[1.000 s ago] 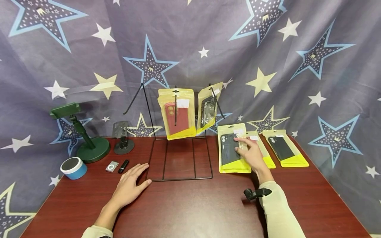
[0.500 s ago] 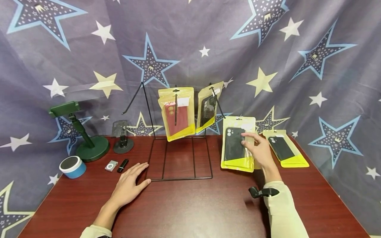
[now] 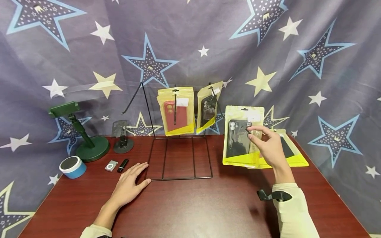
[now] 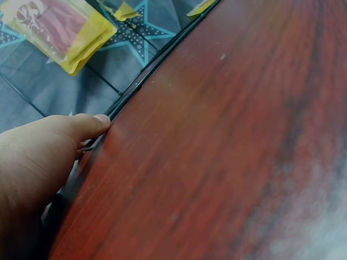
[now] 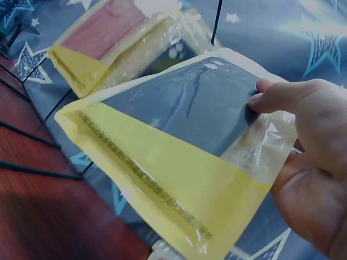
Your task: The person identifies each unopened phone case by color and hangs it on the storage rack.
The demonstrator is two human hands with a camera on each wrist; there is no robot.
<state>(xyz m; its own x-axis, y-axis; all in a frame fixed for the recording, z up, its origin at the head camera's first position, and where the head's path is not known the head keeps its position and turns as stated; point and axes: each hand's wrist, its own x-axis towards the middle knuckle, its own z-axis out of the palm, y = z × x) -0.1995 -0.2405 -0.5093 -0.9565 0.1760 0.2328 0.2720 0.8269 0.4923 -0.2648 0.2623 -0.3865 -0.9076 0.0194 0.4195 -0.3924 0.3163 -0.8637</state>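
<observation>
My right hand (image 3: 271, 148) pinches the right edge of a clear-and-yellow bag with a dark phone case (image 3: 238, 142) inside. In the right wrist view, my thumb and a finger press the bagged phone case (image 5: 190, 103), which is held upright and tilted. My left hand (image 3: 129, 188) lies on the table with fingers extended, at the front left corner of a black wire display rack (image 3: 181, 179). Up close in the left wrist view, the thumb touches the rack's wire. A bagged red phone case (image 3: 178, 117) and a bagged black phone case (image 3: 207, 109) hang from the rack's hooks.
Another bagged dark phone case (image 3: 288, 147) lies on the table behind my right hand. At left stand a green phone stand (image 3: 92, 148), a small black stand (image 3: 123, 145) and a blue-white round container (image 3: 72, 168). The rack's left hook (image 3: 131, 99) juts forward, bare.
My right hand has lifted the bagged dark phone case off the table and moved it up and to the right. The left hand stays in place.
</observation>
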